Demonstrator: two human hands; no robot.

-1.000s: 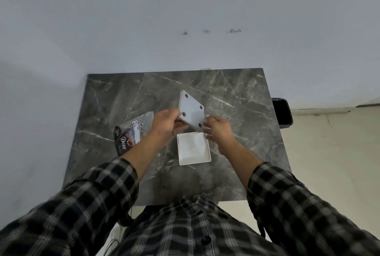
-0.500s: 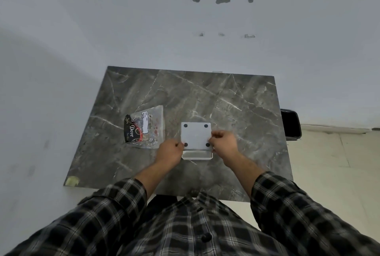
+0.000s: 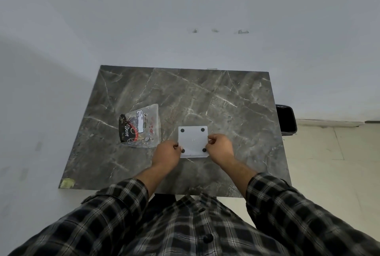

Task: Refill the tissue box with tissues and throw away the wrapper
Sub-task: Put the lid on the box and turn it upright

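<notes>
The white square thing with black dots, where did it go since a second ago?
Both hands, left and right, lowered the white square panel with four black dots from a tilted hold in the air down flat onto the white box on the grey marble table. Their grip stays. The clear tissue wrapper seems unmoved.

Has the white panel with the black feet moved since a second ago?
Yes. The white panel came down from tilted in the air onto the white box on the table.
</notes>
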